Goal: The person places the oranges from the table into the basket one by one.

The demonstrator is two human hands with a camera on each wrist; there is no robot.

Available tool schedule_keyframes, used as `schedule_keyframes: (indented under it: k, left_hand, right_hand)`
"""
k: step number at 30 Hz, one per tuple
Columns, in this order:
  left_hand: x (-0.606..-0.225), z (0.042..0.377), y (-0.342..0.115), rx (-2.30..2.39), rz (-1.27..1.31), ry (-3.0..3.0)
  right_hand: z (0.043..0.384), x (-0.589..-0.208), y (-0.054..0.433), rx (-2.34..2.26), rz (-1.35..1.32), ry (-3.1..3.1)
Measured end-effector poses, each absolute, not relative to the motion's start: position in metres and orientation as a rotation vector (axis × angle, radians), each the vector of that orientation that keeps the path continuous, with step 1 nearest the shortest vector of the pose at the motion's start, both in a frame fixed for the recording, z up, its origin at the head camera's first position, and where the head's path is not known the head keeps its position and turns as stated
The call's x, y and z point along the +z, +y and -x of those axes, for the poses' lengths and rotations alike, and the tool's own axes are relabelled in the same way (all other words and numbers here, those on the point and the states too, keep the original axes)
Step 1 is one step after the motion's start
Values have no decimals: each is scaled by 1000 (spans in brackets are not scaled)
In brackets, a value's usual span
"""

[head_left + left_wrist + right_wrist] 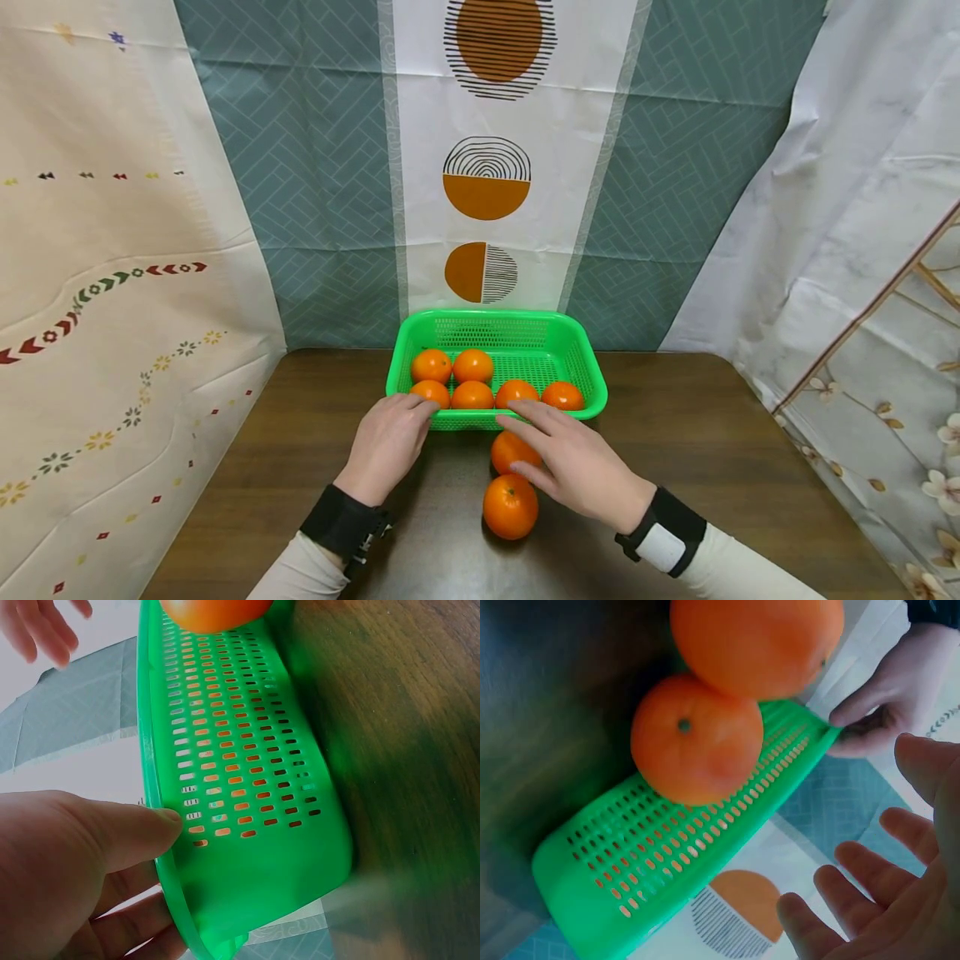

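A green perforated plastic basket [592, 367] stands on the table with several oranges [473, 366] inside. My left hand [386, 448] grips its front left rim. In the left wrist view the thumb [142, 829] presses the outer wall while the other fingers reach over the rim. Two oranges lie outside, in front of the basket: one [510, 452] close to its front wall, the other [510, 507] nearer to me, touching in the right wrist view. Just right of and above them hovers my right hand [581, 467], fingers spread and holding nothing.
The brown wooden table [315, 433] extends to both sides of the basket. Behind it hangs a patterned cloth [330, 167], with a pale embroidered cloth [112, 317] at the left and a floral one [885, 350] at the right. Both wrists wear black bands.
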State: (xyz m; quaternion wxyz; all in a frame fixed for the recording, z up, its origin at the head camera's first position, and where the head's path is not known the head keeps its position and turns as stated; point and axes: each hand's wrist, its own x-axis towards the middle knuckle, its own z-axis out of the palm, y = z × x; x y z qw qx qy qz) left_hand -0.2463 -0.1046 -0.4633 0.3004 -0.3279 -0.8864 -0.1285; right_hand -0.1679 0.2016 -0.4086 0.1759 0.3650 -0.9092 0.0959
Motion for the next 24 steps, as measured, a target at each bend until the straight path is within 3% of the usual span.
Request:
schedule_keyframes:
  k: [24]
  left_hand:
    - [-463, 247, -103, -351, 856, -2369]
  right_hand:
    - [114, -455, 200, 256, -1157, -2506]
